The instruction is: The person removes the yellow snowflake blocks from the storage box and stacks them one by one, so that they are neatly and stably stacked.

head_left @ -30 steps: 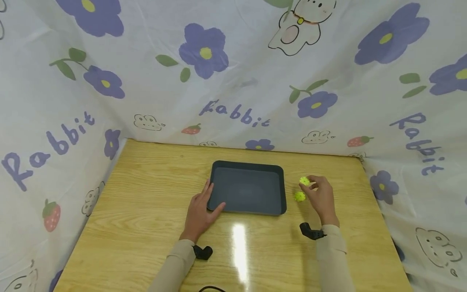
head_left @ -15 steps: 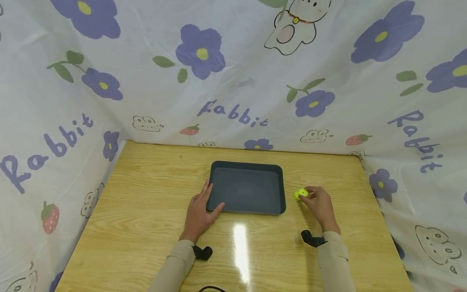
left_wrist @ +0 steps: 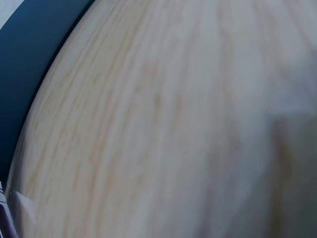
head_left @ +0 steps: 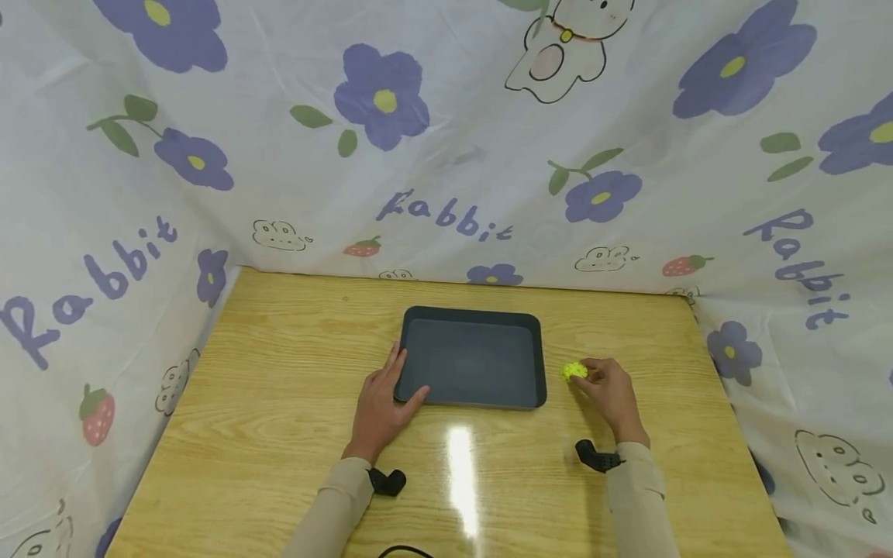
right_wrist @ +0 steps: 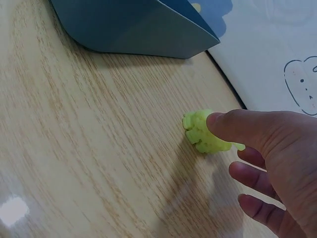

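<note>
The dark grey rectangular tray [head_left: 471, 364] lies on the wooden table. My left hand [head_left: 380, 408] rests against its left side, fingers along the outer wall and thumb at the near left corner. To the right of the tray, my right hand [head_left: 614, 395] pinches a small yellow-green toothed disc [right_wrist: 214, 138] between thumb and fingers. A second disc [right_wrist: 190, 124] of the same colour shows right against it, at the far side from the palm. From the head camera the pair overlaps into one yellow-green cluster close over the table. The left wrist view catches mostly wood grain and the tray's edge.
A white cloth [head_left: 460, 155] with purple flowers and rabbit drawings hangs behind and beside the wooden table [head_left: 293, 341]. Black camera mounts sit at both wrists. A black cable [head_left: 405, 549] enters at the near edge.
My right hand has moved toward me, bringing its disc from behind the other one onto it; the two now overlap. The left hand and tray have stayed put.
</note>
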Action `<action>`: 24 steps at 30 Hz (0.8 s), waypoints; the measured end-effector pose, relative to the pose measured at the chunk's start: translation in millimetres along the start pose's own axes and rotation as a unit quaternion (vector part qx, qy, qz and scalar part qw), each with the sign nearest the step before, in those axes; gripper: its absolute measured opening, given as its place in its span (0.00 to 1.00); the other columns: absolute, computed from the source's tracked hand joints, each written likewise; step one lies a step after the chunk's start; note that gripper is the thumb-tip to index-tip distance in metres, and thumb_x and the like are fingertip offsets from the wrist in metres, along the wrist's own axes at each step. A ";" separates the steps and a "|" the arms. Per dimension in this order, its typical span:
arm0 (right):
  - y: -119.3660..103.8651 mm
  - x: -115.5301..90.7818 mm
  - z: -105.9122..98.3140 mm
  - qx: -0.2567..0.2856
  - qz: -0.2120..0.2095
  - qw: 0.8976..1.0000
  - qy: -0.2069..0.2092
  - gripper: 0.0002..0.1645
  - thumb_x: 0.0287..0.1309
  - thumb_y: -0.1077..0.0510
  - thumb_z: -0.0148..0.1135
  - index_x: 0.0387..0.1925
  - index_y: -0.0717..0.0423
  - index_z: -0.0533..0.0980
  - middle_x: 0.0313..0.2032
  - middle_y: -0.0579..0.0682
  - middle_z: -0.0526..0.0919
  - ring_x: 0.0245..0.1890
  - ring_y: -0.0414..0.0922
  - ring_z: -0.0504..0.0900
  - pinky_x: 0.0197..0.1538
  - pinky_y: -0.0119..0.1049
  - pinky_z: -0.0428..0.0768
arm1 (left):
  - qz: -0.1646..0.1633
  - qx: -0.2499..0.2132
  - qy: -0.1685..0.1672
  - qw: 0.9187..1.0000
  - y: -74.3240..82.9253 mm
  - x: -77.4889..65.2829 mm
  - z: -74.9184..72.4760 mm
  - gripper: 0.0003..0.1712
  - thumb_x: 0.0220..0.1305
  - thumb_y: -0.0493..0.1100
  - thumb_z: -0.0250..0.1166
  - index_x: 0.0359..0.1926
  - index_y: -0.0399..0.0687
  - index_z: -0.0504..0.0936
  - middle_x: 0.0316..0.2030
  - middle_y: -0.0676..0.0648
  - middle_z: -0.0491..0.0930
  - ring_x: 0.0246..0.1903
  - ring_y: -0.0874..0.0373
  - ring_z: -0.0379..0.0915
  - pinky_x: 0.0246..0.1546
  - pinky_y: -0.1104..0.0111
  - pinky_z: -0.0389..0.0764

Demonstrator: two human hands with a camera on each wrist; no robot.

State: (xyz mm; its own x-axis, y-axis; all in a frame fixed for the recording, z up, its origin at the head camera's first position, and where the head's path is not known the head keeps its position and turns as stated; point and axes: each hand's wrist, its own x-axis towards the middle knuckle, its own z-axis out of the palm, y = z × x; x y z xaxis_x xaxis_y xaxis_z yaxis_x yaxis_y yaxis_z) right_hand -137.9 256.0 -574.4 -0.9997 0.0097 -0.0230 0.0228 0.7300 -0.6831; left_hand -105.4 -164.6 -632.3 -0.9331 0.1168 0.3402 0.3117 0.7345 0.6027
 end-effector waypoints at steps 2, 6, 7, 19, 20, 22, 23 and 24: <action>0.4 -0.4 0.0 0.003 -0.002 1.000 0.000 0.23 0.65 0.61 0.72 0.57 0.70 0.81 0.50 0.67 0.81 0.45 0.59 0.83 0.45 0.55 0.84 | -0.004 -0.003 -0.003 1.000 0.2 0.2 -0.6 0.48 0.69 0.62 0.67 0.80 0.46 0.61 0.81 0.48 0.52 0.69 0.45 0.70 0.67 0.46 0.68; 1.0 -1.2 0.2 0.006 -0.005 1.000 -0.001 0.23 0.65 0.62 0.71 0.58 0.71 0.80 0.50 0.67 0.80 0.45 0.60 0.83 0.46 0.56 0.84 | -0.007 -0.007 -0.004 1.000 0.2 0.0 -0.7 0.48 0.69 0.61 0.68 0.80 0.46 0.60 0.81 0.48 0.52 0.69 0.45 0.70 0.67 0.46 0.68; 1.0 -1.4 0.3 0.006 -0.005 1.000 -0.002 0.23 0.65 0.61 0.71 0.58 0.71 0.80 0.50 0.67 0.80 0.45 0.60 0.83 0.46 0.56 0.84 | -0.006 -0.007 -0.003 1.000 0.2 0.0 -0.5 0.48 0.68 0.61 0.68 0.80 0.46 0.60 0.81 0.48 0.53 0.69 0.45 0.70 0.67 0.46 0.68; -0.7 -0.1 2.7 0.007 0.002 1.000 -0.009 0.24 0.63 0.61 0.73 0.58 0.69 0.81 0.48 0.65 0.81 0.43 0.57 0.83 0.45 0.51 0.84 | -0.010 -0.007 -0.009 1.000 0.8 -0.1 -2.2 0.48 0.70 0.62 0.67 0.81 0.47 0.59 0.81 0.48 0.52 0.70 0.45 0.68 0.69 0.46 0.67; -0.7 -0.2 2.7 0.008 0.004 1.000 -0.011 0.24 0.63 0.61 0.73 0.58 0.69 0.81 0.48 0.65 0.81 0.43 0.57 0.82 0.44 0.50 0.83 | -0.008 -0.007 -0.006 1.000 0.9 -0.3 -2.0 0.48 0.69 0.62 0.67 0.81 0.46 0.60 0.81 0.48 0.52 0.70 0.45 0.69 0.68 0.46 0.67; -0.3 -0.7 2.8 0.012 0.007 1.000 -0.014 0.26 0.63 0.61 0.73 0.59 0.69 0.80 0.48 0.65 0.81 0.43 0.56 0.82 0.44 0.49 0.83 | -0.005 -0.005 -0.002 1.000 1.1 -0.9 -1.7 0.48 0.69 0.62 0.67 0.80 0.45 0.60 0.81 0.47 0.53 0.69 0.44 0.69 0.68 0.46 0.68; 0.0 -1.0 2.8 0.014 0.007 1.000 -0.014 0.27 0.62 0.61 0.74 0.60 0.69 0.79 0.49 0.65 0.81 0.43 0.55 0.82 0.43 0.48 0.82 | -0.004 -0.004 -0.001 1.000 1.3 -1.2 -1.7 0.48 0.69 0.62 0.67 0.80 0.45 0.61 0.81 0.47 0.53 0.69 0.44 0.70 0.68 0.46 0.68; 0.4 -1.4 2.7 0.014 0.006 1.000 -0.014 0.29 0.62 0.61 0.74 0.62 0.69 0.78 0.51 0.66 0.80 0.43 0.56 0.82 0.44 0.49 0.82 | -0.003 -0.004 0.000 1.000 1.5 -1.6 -1.7 0.48 0.69 0.62 0.67 0.80 0.45 0.61 0.81 0.47 0.53 0.68 0.44 0.70 0.67 0.45 0.68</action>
State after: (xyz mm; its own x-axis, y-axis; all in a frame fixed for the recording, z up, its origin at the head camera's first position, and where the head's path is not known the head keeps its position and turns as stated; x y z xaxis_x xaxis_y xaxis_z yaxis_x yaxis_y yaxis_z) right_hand -136.4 254.5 -576.6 -0.9986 -0.0006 -0.0522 0.0363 0.7100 -0.7032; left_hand -103.1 -164.9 -630.7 -0.9348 0.1136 0.3366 0.3083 0.7301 0.6098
